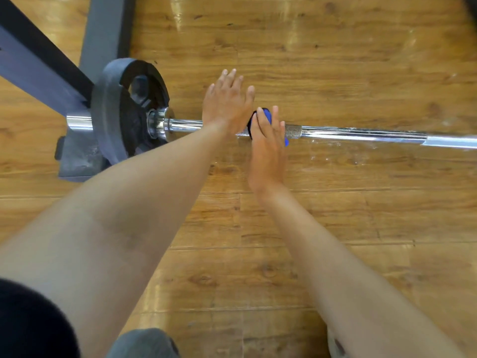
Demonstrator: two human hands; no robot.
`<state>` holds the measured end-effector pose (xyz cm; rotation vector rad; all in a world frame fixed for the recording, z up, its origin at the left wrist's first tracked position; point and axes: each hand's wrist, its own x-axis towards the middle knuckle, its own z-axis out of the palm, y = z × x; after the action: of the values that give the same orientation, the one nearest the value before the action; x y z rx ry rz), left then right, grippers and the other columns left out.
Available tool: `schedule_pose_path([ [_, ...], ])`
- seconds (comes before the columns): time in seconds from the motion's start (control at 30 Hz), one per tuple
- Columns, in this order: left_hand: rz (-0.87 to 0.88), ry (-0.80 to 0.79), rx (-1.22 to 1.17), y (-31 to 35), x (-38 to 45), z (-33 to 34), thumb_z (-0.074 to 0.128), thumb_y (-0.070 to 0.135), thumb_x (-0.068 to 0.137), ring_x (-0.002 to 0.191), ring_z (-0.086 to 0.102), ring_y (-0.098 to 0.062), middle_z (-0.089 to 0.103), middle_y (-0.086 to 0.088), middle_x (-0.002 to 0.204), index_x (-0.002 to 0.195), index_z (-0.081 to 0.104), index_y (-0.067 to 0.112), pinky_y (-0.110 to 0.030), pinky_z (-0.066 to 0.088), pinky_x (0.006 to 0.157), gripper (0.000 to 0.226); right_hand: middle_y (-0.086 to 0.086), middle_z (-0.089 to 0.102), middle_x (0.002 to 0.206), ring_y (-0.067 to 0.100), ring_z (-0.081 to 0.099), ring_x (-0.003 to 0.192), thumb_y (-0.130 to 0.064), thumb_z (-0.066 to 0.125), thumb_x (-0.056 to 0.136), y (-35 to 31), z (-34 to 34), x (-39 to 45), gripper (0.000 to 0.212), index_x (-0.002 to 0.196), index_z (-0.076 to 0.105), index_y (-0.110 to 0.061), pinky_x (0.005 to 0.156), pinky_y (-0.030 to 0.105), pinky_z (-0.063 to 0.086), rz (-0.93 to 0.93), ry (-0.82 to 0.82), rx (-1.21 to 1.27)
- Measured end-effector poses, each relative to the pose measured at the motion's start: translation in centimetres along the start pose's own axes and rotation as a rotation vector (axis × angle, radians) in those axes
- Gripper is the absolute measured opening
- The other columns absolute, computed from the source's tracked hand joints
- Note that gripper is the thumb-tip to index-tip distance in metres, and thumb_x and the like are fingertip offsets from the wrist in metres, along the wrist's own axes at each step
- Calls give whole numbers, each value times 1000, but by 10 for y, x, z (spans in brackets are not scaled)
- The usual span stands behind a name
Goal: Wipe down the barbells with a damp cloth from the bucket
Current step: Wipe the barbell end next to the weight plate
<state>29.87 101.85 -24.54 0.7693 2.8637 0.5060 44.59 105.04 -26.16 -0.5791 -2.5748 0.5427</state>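
A chrome barbell [361,133] lies across the wooden floor from left to right, with a black weight plate [121,112] on its left end. A blue cloth [265,115] is wrapped over the bar near its knurled section. My right hand [267,148] lies flat on the cloth with straight fingers, pressing it against the bar. My left hand [227,102] rests just left of it, fingers straight and spread, over the bar. The bar under both hands is hidden.
A grey metal rack frame [103,29] and its base foot [77,161] stand at the left behind the plate. Wet streaks shine on the floor [335,156] below the bar. My knees show at the bottom edge. No bucket is in view.
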Motion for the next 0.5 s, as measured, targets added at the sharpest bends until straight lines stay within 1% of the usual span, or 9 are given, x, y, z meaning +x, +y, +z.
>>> schedule_pose_path([
  [0.03, -6, 23, -7, 0, -5, 0, 26, 49, 107, 156, 15, -15, 26, 0, 168, 153, 43, 18, -40, 17, 125, 58, 14, 46, 154, 39, 25, 151, 24, 55, 78, 10, -3, 0, 67, 142, 51, 4, 124, 48, 16, -25, -5, -24],
  [0.13, -11, 122, -22, 0, -22, -2, 29, 48, 107, 155, 19, -17, 30, -2, 166, 147, 50, 17, -41, 22, 124, 55, 12, 37, 160, 35, 16, 154, 24, 52, 80, 10, -10, -10, 72, 149, 44, 1, 126, 44, 8, 146, 12, -39],
  [0.2, 23, 184, -3, 1, -32, -2, 31, 47, 106, 154, 25, -18, 35, -4, 163, 143, 55, 16, -41, 27, 122, 53, 11, 32, 163, 35, 11, 155, 25, 50, 82, -7, -7, -21, 74, 152, 38, 3, 126, 44, 7, 99, -5, -13],
  [0.27, 12, 195, -12, 2, -36, -3, 32, 47, 105, 153, 27, -19, 37, -4, 163, 143, 55, 15, -42, 30, 121, 54, 12, 36, 161, 35, 17, 154, 26, 52, 81, -5, -10, -25, 73, 149, 42, 3, 126, 46, 13, -1, -41, 14],
  [0.3, 6, 187, -12, 1, -37, -3, 31, 47, 105, 153, 27, -19, 37, -5, 163, 143, 54, 15, -42, 29, 121, 55, 12, 39, 159, 35, 20, 153, 26, 51, 79, 3, -12, -24, 72, 147, 46, 3, 126, 47, 16, 17, -27, 11],
  [0.33, 9, 186, -6, 1, -40, -2, 31, 47, 106, 153, 28, -20, 37, -5, 162, 144, 54, 15, -41, 28, 121, 55, 12, 41, 158, 35, 21, 153, 26, 51, 78, 10, -16, -22, 72, 146, 48, 3, 125, 48, 17, 91, -4, 3],
  [0.4, 23, 211, 10, 0, -45, -1, 30, 47, 106, 152, 29, -19, 38, -4, 162, 143, 54, 15, -40, 27, 122, 55, 10, 38, 160, 36, 17, 154, 25, 49, 80, 7, -18, -22, 71, 147, 46, 2, 126, 48, 15, 225, 20, -16],
  [0.43, 30, 225, 15, 1, -47, -1, 30, 46, 106, 152, 30, -20, 39, -4, 161, 143, 55, 15, -40, 28, 122, 54, 10, 36, 161, 36, 15, 154, 24, 48, 82, 1, -16, -26, 70, 149, 44, 2, 126, 47, 13, 202, 13, -22],
  [0.5, 44, 255, 36, 1, -53, 0, 30, 43, 106, 150, 34, -20, 43, -5, 159, 140, 57, 14, -40, 29, 121, 52, 10, 37, 161, 35, 16, 154, 25, 49, 82, -3, -16, -33, 72, 149, 44, 1, 126, 45, 12, 53, -35, -22],
])
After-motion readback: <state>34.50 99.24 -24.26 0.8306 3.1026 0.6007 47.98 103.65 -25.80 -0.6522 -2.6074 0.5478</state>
